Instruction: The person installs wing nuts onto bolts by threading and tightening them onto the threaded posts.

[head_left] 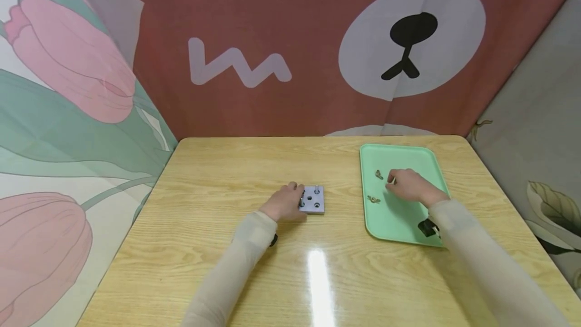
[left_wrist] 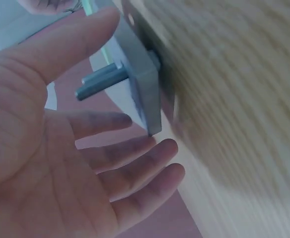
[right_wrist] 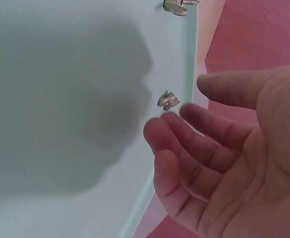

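In the head view, a small grey metal plate (head_left: 316, 206) with holes and upright bolts (head_left: 317, 190) lies at the table's middle. My left hand (head_left: 286, 202) is at its left side. In the left wrist view, that hand (left_wrist: 60, 148) has its thumb by one edge of the plate (left_wrist: 147, 94) and loosely spread fingers near the opposite corner; firm contact cannot be made out. Above the green tray (head_left: 399, 231), my right hand (head_left: 408, 184) has loosely bent fingers and holds nothing visible. Near its fingertips lie a wing nut (head_left: 379, 174) and another wing nut (head_left: 373, 199).
The tray stands on the right of the wooden table (head_left: 218, 175), its raised rim around the wing nuts. A red printed cloth (head_left: 313, 110) hangs behind the table's back edge. Patterned cloths flank both sides.
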### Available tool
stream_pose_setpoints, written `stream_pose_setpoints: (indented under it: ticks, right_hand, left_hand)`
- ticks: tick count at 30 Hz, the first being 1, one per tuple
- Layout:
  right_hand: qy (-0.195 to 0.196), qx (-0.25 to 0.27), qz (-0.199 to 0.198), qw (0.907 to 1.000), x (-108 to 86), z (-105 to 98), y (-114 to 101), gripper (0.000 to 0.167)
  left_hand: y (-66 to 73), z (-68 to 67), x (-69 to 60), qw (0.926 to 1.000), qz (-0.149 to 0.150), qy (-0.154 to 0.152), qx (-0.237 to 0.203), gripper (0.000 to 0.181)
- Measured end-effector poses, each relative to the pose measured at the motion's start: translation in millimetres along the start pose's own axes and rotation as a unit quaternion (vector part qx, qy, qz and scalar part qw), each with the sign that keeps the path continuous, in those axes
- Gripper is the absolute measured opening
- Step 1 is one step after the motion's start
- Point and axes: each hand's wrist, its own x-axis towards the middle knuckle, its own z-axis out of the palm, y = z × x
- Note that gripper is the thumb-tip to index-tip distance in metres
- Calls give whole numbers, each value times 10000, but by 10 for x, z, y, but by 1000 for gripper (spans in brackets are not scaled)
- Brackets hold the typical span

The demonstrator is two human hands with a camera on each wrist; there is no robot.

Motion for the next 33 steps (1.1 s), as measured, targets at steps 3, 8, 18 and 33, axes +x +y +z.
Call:
stream_pose_setpoints:
  ticks: [3, 8, 18, 33]
  right_hand:
    - [77, 21, 150, 9999, 64, 8, 16, 37]
    - [107, -19, 327, 9994, 169, 37, 28, 48]
    - [186, -150, 153, 9996, 343, 81, 45, 38]
    - [650, -325, 190, 9972, 497, 139, 47, 25]
  left_hand:
    - [8, 24, 50, 9999, -10, 56, 153, 87]
    - [10, 44, 88, 9997, 36, 59, 238, 85]
    - [24, 13, 122, 9995, 189, -38, 250, 81]
    - [73, -10, 161, 9984, 433, -43, 374, 76]
